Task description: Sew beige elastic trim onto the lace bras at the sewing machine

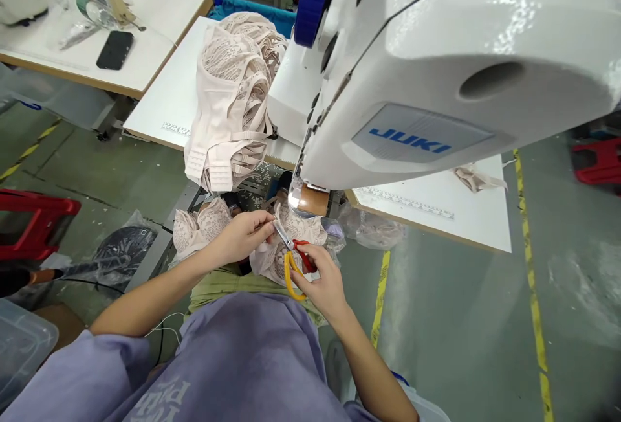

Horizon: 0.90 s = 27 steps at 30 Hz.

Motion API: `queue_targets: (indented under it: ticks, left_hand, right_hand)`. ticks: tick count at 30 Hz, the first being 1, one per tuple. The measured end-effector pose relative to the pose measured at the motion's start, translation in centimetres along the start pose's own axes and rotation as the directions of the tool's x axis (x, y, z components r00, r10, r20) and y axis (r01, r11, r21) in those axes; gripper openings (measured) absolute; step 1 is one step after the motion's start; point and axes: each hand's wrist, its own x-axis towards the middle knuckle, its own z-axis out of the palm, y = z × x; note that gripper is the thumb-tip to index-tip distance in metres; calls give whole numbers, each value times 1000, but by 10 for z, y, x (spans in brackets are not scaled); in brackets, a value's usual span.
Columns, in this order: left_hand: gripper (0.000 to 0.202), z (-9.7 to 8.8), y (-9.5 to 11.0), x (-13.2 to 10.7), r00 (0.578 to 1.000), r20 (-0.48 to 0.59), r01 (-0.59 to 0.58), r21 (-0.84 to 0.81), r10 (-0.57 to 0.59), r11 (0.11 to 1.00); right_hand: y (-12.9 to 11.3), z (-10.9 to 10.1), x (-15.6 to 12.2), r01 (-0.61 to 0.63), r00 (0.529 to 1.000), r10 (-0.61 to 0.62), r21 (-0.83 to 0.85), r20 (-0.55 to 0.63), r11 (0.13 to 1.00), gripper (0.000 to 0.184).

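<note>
My right hand (323, 279) is closed around the handles of a pair of scissors (290, 250), one loop yellow and the other red. Their blades point up and left, reaching the fingertips of my left hand (255, 231). That hand pinches an edge of a beige lace bra (269, 260) lying over my lap; the exact bit between the fingers is too small to make out. Another part in beige lace, a pair of cups (201, 224), rests left of it beneath my left wrist. Right above the hands is the rounded end of the sewing machine's arm (310, 200).
A large white JUKI sewing machine (412, 105) fills the upper right. Beige bras (233, 98) hang in a thick pile over the white table (155, 108). A beige scrap (475, 179) lies on the right tabletop (431, 205). Red stools and a phone (115, 50) are at the left.
</note>
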Motion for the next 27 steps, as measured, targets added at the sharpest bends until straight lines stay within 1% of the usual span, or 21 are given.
queue_targets:
  ticks: [4, 6, 9, 11, 13, 15, 16, 17, 18, 20, 21, 22, 23, 24, 25, 26, 27]
  left_hand:
    - [32, -1, -4, 1, 1000, -11, 24, -13, -24, 1000]
    - [35, 0, -5, 2, 999, -17, 45, -39, -45, 998]
    - [37, 1, -6, 3, 997, -39, 65, -93, -69, 994]
    - [36, 0, -9, 4, 996, -75, 46, -84, -53, 995]
    - [32, -2, -15, 4, 988, -151, 7, 17, -4, 1000]
    - [30, -5, -20, 4, 974, -221, -12, 202, 58, 979]
    - [31, -8, -22, 4, 967, -239, -12, 291, 85, 957]
    - [32, -10, -23, 5, 965, -239, -12, 359, 104, 933]
    - [32, -14, -24, 5, 968, -224, -11, 396, 109, 918]
    - [31, -21, -22, 6, 984, -157, -12, 395, 81, 918]
    - [31, -26, -21, 7, 993, -101, -20, 376, 62, 926]
    - [31, -31, -19, 9, 998, -36, -34, 358, 50, 933]
    - [32, -35, -18, 10, 999, 25, -53, 348, 48, 936]
    - [31, -39, -17, 12, 996, 66, -76, 350, 57, 934]
    - [29, -42, -17, 13, 994, 84, -97, 362, 71, 927]
    - [25, -43, -17, 15, 993, 77, -108, 378, 85, 919]
    - [21, -43, -18, 16, 994, 47, -105, 396, 93, 912]
  right_hand:
    - [0, -2, -4, -73, 997, 72, 17, 37, 997, 33]
    - [0, -1, -8, -101, 994, 100, 20, 38, 995, 32]
    - [5, -2, -18, -156, 988, 155, 28, 5, 987, 31]
    - [12, -9, -24, -177, 984, 177, 16, -25, 984, 29]
    - [22, -23, -27, -172, 985, 172, -44, -9, 984, 28]
    - [35, -44, -23, -194, 980, 199, -146, 24, 970, 32]
    - [44, -57, -17, -228, 971, 237, -206, 20, 952, 35]
    - [53, -70, -9, -276, 959, 283, -265, -12, 924, 39]
    - [63, -85, 3, -330, 943, 323, -319, -74, 889, 42]
    - [85, -115, 33, -418, 907, 347, -406, -238, 813, 48]
    - [96, -129, 49, -446, 890, 333, -447, -310, 776, 50]
    - [106, -142, 66, -461, 880, 314, -491, -355, 739, 51]
    - [115, -153, 81, -455, 885, 298, -538, -357, 709, 51]
    - [121, -162, 94, -424, 904, 279, -585, -325, 692, 50]
    - [125, -167, 103, -373, 927, 249, -621, -280, 690, 50]
    - [124, -167, 107, -314, 948, 202, -639, -244, 703, 50]
    - [120, -164, 107, -259, 962, 140, -632, -234, 730, 51]
